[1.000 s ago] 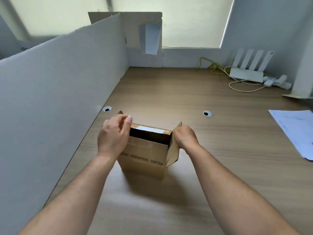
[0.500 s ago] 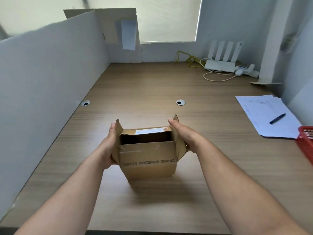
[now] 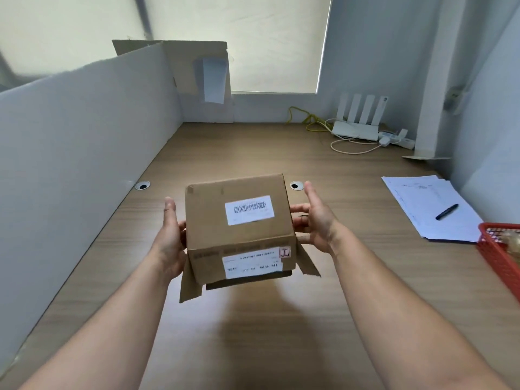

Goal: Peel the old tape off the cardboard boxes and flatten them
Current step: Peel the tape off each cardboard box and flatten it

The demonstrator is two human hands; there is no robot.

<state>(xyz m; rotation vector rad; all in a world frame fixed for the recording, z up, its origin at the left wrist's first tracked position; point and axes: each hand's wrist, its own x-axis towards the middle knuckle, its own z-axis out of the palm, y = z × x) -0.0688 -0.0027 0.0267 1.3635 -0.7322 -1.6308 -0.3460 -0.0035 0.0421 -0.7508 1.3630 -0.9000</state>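
Note:
A small brown cardboard box (image 3: pixel 208 220) hangs above the wooden desk (image 3: pixel 253 333), turned so its closed side faces up. A white barcode label sits on that upper face and a second white label on the near face. Its loose flaps hang down at the near left and near right corners. My left hand (image 3: pixel 170 243) presses the box's left side, thumb up. My right hand (image 3: pixel 316 220) presses the right side, fingers spread along it. The box is held between both hands. No tape is clearly visible on it.
A grey partition (image 3: pixel 70 153) runs along the left. Papers with a black pen (image 3: pixel 447 211) lie at the right, beside a red basket (image 3: pixel 498 254) at the right edge. A white router (image 3: pixel 357 128) with cables sits at the back. Two cable holes are set in the desk.
The box stood on the desk with its open top up and both hands at its sides. Now it is lifted off the desk and flipped over, flaps hanging down.

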